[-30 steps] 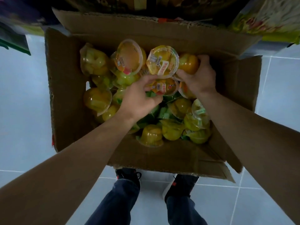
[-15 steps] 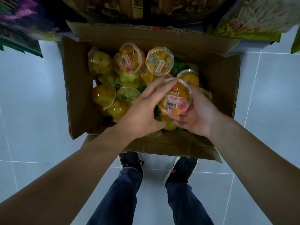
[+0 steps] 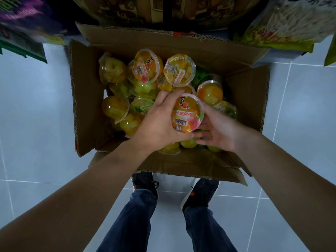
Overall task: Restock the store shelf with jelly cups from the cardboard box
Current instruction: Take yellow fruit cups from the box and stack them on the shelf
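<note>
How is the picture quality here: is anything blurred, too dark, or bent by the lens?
Head view: dim, bluish light overall; the printed lid of the held jelly cup is sharp and readable; the purple packet at top left is smeared by blur; the wide lens bows the cardboard box walls and floor tile lines; both forearms look dark.

Tiled floor [image 3: 36, 110]; cardboard box [image 3: 85, 99]; shoes [image 3: 145, 182]

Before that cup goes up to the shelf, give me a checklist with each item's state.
1. Jelly cup lifted above the pile: ok.
2. Left hand grips the cup: ok.
3. Right hand supports the cup: ok, fingers relaxed against its far side.
4. Cup's lid sealed: ok, film looks flat.
5. Cardboard box flaps open: ok.
6. Free space on the shelf: cannot tell, out of view.
</note>
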A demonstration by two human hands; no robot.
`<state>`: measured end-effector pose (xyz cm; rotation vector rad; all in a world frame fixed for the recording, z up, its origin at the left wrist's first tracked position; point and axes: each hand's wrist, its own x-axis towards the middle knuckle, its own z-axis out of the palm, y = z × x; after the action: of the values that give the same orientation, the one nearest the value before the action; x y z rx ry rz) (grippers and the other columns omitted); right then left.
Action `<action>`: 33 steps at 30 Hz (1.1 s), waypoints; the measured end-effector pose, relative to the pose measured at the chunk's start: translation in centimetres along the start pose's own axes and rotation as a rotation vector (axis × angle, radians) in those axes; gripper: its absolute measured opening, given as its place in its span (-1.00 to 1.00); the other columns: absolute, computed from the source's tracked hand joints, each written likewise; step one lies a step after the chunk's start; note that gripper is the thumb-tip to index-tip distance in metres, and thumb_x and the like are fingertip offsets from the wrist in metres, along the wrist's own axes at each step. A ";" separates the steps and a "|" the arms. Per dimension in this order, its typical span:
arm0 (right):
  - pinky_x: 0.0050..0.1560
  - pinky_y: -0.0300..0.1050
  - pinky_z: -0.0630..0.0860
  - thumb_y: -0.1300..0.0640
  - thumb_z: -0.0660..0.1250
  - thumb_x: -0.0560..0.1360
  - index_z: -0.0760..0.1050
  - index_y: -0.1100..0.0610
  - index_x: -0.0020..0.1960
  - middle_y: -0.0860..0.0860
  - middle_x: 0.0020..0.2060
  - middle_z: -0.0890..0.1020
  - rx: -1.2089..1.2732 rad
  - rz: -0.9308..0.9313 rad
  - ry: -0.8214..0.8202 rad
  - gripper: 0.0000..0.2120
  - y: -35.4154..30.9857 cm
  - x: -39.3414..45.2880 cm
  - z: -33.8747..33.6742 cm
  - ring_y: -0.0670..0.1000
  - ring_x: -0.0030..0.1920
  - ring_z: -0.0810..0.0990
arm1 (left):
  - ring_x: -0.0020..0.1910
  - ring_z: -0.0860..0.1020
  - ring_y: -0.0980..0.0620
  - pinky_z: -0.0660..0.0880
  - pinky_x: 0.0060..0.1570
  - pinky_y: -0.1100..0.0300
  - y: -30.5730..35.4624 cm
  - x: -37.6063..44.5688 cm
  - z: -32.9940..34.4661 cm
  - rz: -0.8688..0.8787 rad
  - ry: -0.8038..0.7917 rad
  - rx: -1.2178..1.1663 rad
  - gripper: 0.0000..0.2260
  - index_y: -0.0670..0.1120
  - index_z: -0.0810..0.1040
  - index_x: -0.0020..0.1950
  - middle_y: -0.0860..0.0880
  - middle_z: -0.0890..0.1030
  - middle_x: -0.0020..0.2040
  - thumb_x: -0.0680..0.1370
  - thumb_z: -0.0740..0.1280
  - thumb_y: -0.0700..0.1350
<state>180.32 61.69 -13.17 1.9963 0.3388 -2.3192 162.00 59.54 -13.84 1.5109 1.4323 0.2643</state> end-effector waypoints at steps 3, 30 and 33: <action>0.09 0.01 0.59 -0.26 0.25 0.55 0.59 0.01 0.06 0.00 0.00 0.68 -0.235 -0.274 0.356 -0.63 -0.2 0.9 -1.2 0.03 0.00 0.65 | 0.14 0.29 0.30 0.26 0.05 0.67 -0.9 -0.1 0.5 -0.082 0.083 -0.008 -0.07 -0.04 0.29 0.50 0.07 0.30 0.23 0.22 0.66 -0.01; 0.23 -0.28 0.40 -0.12 0.56 0.27 0.21 -0.18 0.51 -0.18 0.25 0.48 -0.384 -0.780 0.564 -0.10 1.1 -21.3 5.5 -0.16 0.22 0.49 | 0.13 0.37 0.13 0.33 0.17 0.32 11.5 -14.0 -14.3 -0.242 0.192 0.058 -0.10 0.03 0.31 0.49 0.02 0.35 0.23 0.23 0.66 0.02; 0.36 -0.02 0.42 -0.19 0.45 0.21 0.10 -0.37 0.49 -0.10 0.40 0.37 -0.264 -0.705 0.410 -0.07 0.5 -29.3 7.2 -0.08 0.34 0.42 | 0.16 0.40 0.09 0.34 0.21 0.29 17.1 -18.4 -19.3 -0.191 0.162 0.087 -0.09 0.00 0.32 0.49 -0.02 0.37 0.27 0.22 0.67 0.01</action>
<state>178.04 56.89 16.56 2.4618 1.4964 -1.9501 153.73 56.82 16.61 1.4361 1.7246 0.2139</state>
